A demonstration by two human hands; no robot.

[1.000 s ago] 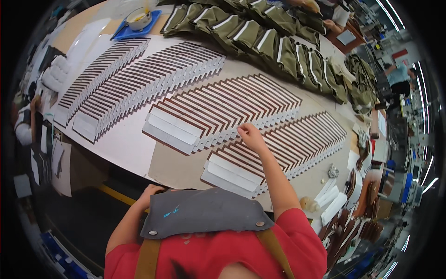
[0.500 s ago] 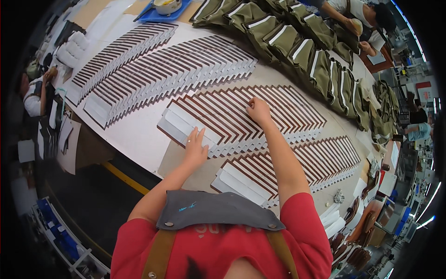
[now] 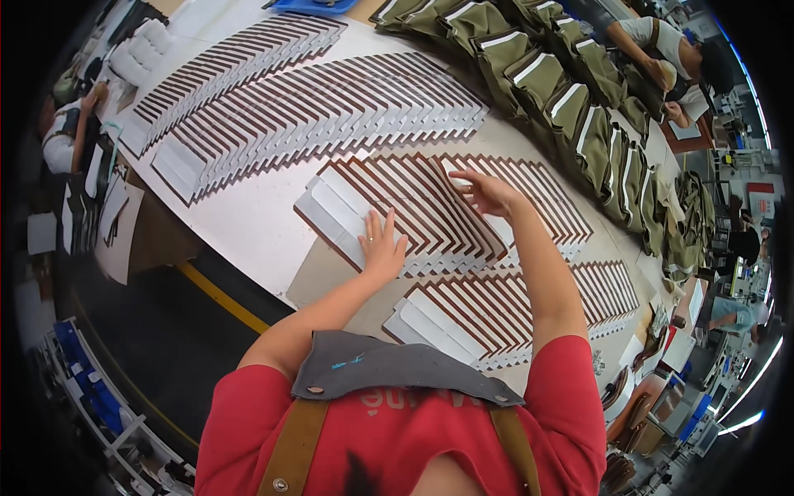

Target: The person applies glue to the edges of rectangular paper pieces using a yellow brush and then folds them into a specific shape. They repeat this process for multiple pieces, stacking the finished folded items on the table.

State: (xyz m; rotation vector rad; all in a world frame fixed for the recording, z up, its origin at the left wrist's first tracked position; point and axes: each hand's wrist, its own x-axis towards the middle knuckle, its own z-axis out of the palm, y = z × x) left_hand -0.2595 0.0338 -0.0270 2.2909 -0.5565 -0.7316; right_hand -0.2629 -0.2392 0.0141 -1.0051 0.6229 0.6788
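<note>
fanned card row (image 3: 430, 211): brown-edged white pieces overlapping on pale table (image 3: 240, 223)
left hand (image 3: 382, 246): flat, fingers spread
right hand (image 3: 488, 192): pinching one piece
room: workshop, olive bags (image 3: 579, 107) behind

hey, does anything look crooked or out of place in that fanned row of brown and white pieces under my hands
Yes. In the fanned row under both hands, the pieces between the left hand and right hand splay at a different angle, breaking the even stripe pattern. The neighbouring rows and the nearer row lie evenly spaced.
</note>
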